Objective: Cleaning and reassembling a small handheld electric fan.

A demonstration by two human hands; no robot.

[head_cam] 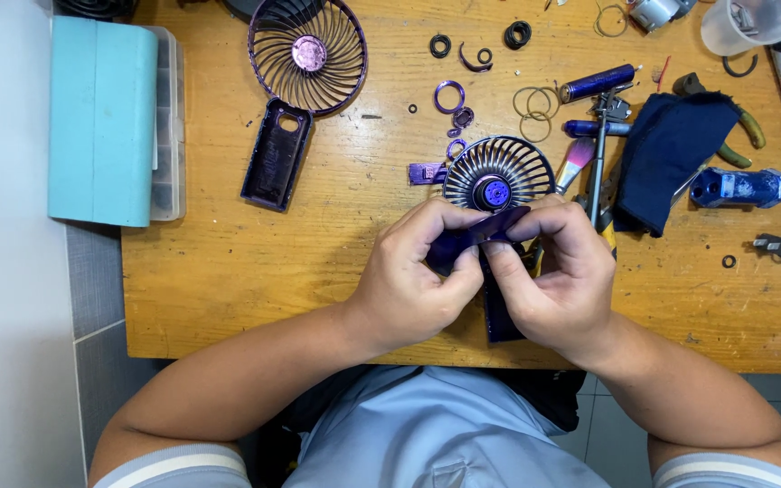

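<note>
Fingers of the left hand and right hand were closed around a purple plastic part, held just below the round fan grille.

purple fan housing; teal box; navy cloth; wooden table

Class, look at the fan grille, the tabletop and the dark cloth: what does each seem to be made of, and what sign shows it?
Fan grille: probably glossy moulded plastic; thin, even purple ribs with a sheen.
Tabletop: wood, worn matte finish; visible grain lines, scuffs and stains.
Dark cloth: soft woven fabric, navy and matte; it lies in limp folds without shine.
</note>
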